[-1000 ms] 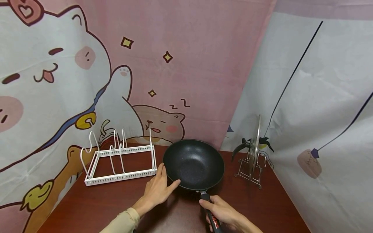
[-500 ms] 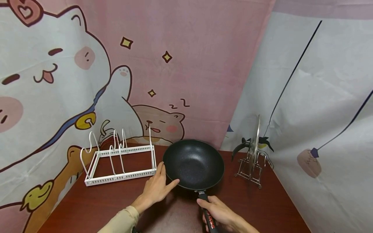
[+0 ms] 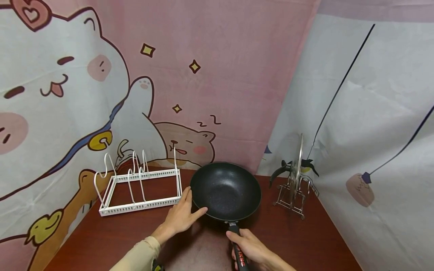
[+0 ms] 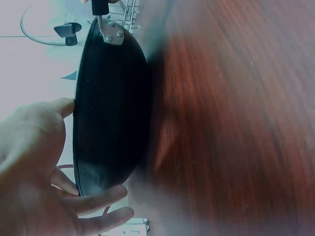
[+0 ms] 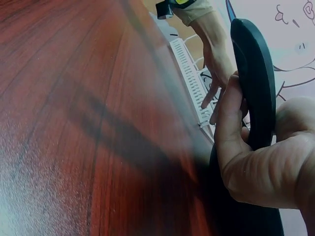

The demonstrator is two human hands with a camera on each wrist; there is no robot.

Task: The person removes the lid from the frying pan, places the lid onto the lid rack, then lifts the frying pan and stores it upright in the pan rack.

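Observation:
A black wok with a dark, smooth inside stands on the table, its bowl facing up. My right hand grips its black handle, which points toward me; in the right wrist view the fingers curl round the handle. At the wok's left side is my left hand, fingers stretched out along the outer wall and thumb near the rim. The left wrist view has the thumb tip of the left hand at the rim and the extended fingers by the wok's lower side.
A white rack with upright wire dividers stands left of the wok, close to my left fingertips. To the right, a wire stand holds a glass lid upright. Printed cloth hangs behind the reddish-brown table.
The wok's handle has swung slightly to the left with my right hand on it, and the bowl has turned a little. My left hand has slid slightly left and up along the wall.

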